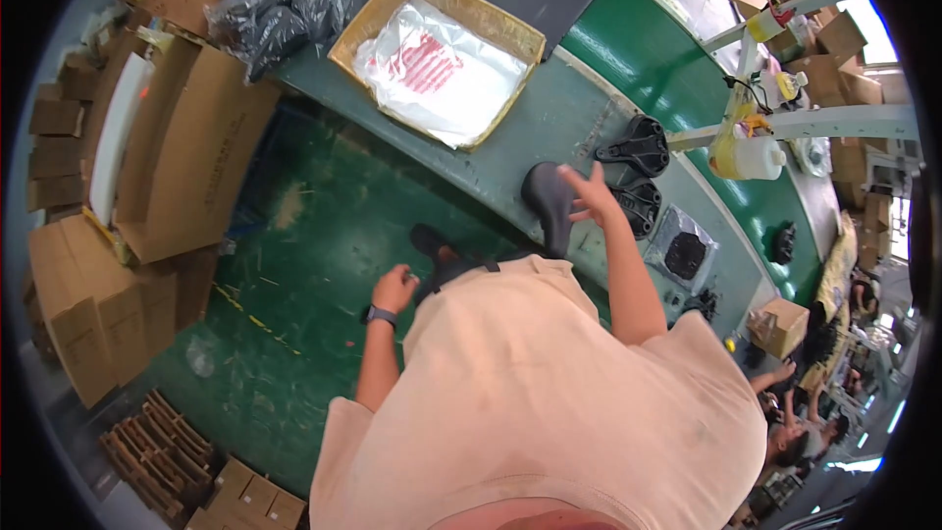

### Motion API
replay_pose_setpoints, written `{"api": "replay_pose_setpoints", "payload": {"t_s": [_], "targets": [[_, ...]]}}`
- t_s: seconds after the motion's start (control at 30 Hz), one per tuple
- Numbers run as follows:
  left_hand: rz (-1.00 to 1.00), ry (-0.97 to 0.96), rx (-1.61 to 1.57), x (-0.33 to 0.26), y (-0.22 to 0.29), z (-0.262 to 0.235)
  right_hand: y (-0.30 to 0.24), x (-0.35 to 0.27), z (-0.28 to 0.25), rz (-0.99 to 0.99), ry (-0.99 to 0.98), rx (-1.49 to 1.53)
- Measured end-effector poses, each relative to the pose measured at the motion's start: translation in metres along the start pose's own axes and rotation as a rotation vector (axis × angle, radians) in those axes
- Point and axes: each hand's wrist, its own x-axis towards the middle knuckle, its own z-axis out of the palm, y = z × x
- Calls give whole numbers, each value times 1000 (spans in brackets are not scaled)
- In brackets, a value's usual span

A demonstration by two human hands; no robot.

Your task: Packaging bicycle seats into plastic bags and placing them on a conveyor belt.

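Note:
My right hand (592,198) is over the workbench (392,123) with its fingers spread. Its fingertips reach the edge of a black bicycle saddle (545,198), which is at the bench's near edge with its smooth top showing. I cannot tell whether they touch it. Low on the left, above the green floor, hangs my left hand (394,288), its fingers curled and nothing visible in them. Beyond my right hand, two more saddles lie with their undersides up, a far one (638,145) and a nearer one (640,206), partly behind my wrist.
An open carton (365,29) lined with white plastic stands on the bench, beside bagged dark items (304,0). A bag of small black parts (685,253) lies to the right. Behind the bench runs a green conveyor (638,34). Large cartons (196,128) and pallets (157,451) are at left.

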Motion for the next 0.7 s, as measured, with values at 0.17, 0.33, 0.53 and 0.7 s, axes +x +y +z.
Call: {"api": "replay_pose_setpoints", "payload": {"t_s": [0.17, 0.33, 0.53, 0.7], "targets": [[41, 43, -98, 65, -29, -68, 70, 19, 92, -311, 378, -861], [202, 152, -151, 112, 11, -121, 117, -4, 144, -312, 714, -783], [431, -29, -87, 183, 156, -140, 113, 30, 142, 42, 481, -240], [541, 60, 45, 287, 243, -113, 109, 61, 129, -43, 476, -256]]}}
